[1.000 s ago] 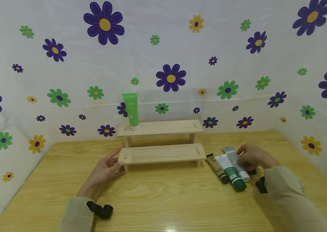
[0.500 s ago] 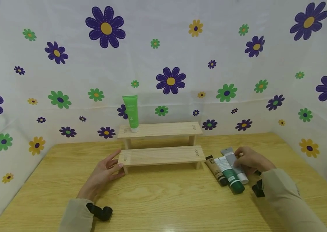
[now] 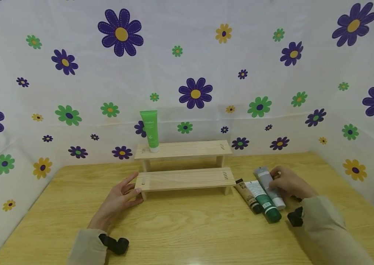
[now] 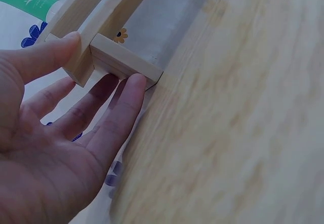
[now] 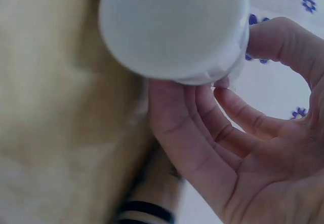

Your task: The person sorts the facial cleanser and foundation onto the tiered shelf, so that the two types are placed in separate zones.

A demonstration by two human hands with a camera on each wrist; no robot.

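Observation:
A two-step wooden shelf [image 3: 187, 179] stands on the table, with a green tube [image 3: 151, 129] upright on its back step, cap down. My left hand [image 3: 117, 200] touches the shelf's left end. In the left wrist view its thumb lies on the board's end and its fingers against a leg [image 4: 124, 59]. My right hand [image 3: 289, 183] grips a grey tube [image 3: 265, 180]. Thumb and fingers sit around it behind its white cap [image 5: 174, 26]. Beside it lie a green-and-white tube [image 3: 263, 200] and a brown tube [image 3: 248, 195] with a dark cap.
A dark-banded tan tube [image 5: 152, 203] shows below the white cap in the right wrist view; in the head view my right hand mostly hides it. White flowered cloth [image 3: 200, 55] surrounds the wooden table [image 3: 173, 228] at the back and sides.
The grey tube's flat end sits slightly higher beside the green-and-white tube than before. The left hand stays at the shelf, and the head view has tipped a little.

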